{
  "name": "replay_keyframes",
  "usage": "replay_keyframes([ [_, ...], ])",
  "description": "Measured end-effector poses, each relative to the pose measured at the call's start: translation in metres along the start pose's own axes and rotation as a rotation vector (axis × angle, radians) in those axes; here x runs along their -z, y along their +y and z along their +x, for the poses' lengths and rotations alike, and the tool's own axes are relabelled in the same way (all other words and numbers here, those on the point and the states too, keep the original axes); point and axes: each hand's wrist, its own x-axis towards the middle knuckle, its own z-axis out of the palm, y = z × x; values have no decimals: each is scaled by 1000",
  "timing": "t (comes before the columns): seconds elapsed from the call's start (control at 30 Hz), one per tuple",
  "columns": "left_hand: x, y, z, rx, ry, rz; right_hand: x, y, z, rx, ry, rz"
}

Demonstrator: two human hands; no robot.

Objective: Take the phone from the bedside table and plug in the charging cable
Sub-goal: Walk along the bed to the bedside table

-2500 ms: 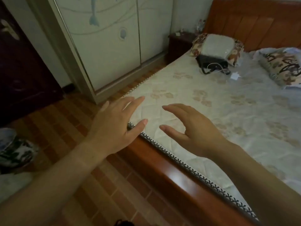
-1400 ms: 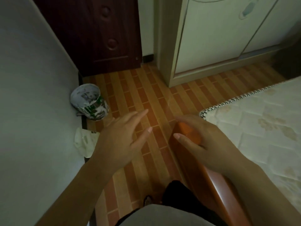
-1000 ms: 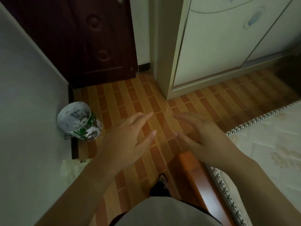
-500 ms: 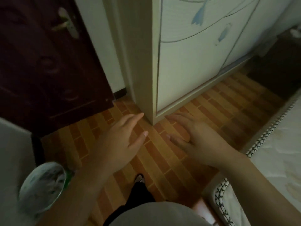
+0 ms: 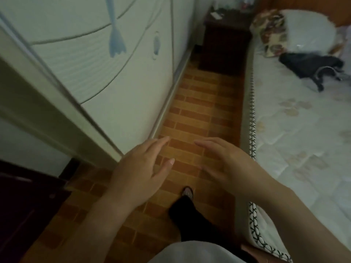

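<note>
The dark wooden bedside table [image 5: 225, 44] stands at the far end of the aisle, against the wall beside the bed. Small objects lie on its top, among them a pale flat one [image 5: 216, 15]; blur keeps me from telling whether it is the phone. A pale cable [image 5: 325, 70] loops beside a black bag [image 5: 311, 64] on the mattress. My left hand [image 5: 140, 168] and my right hand [image 5: 226, 164] hover side by side over the floor, fingers spread, both holding nothing, far from the table.
A white sliding wardrobe [image 5: 95, 63] lines the left side. The bed's mattress [image 5: 296, 141] runs along the right, with patterned pillows [image 5: 273, 31] at its head. Between them a narrow strip of orange brick-pattern floor [image 5: 197, 114] leads ahead. A dark door [image 5: 22, 202] is at lower left.
The view has swung from the door and wardrobe corner to look down the aisle, bringing the bedside table and bed head into sight. Both hands stay open and held out in front.
</note>
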Motion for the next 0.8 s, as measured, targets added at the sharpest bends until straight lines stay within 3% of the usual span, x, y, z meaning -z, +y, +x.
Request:
replay_keyframes([
  [0.2,-7,-5,153,-160,-106,22,36,70,86,-166,93,-17],
  [0.43,11,9,341,-292,-95,62,121,146,209,-222,162,-59],
  [0.8,41,-45,565,-220,-16,28,191,234,431,-113,191,-2],
])
